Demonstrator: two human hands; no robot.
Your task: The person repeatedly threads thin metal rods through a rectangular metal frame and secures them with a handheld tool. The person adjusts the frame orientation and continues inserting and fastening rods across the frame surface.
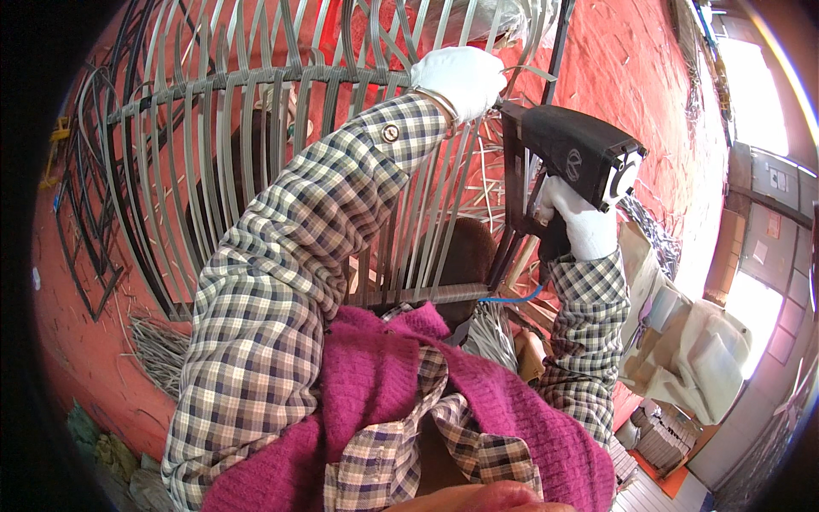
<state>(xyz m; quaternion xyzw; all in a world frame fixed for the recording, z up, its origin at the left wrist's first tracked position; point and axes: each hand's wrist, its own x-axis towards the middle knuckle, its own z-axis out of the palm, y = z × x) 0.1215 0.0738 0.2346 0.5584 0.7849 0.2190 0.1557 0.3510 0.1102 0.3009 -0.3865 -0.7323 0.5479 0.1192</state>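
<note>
My right hand (582, 220), in a white glove, is wrapped round the handle of a black staple gun (567, 141). The gun's nose points left, toward the dark metal frame and my other hand. My left hand (461, 81), also white-gloved, is closed at the frame's crossbar, where a grey strip (531, 72) sticks out past the fingers. Its fingertips are partly hidden. Many flat grey strips (226, 162) run lengthwise across the frame, several looped round the crossbar (192, 88).
Black metal frames (81, 213) are stacked at the left. Bundles of loose grey strips (160, 348) lie on the red floor (627, 47). A blue hose (520, 299) curves below the gun. Cartons and plastic wrapping (695, 354) stand at the right.
</note>
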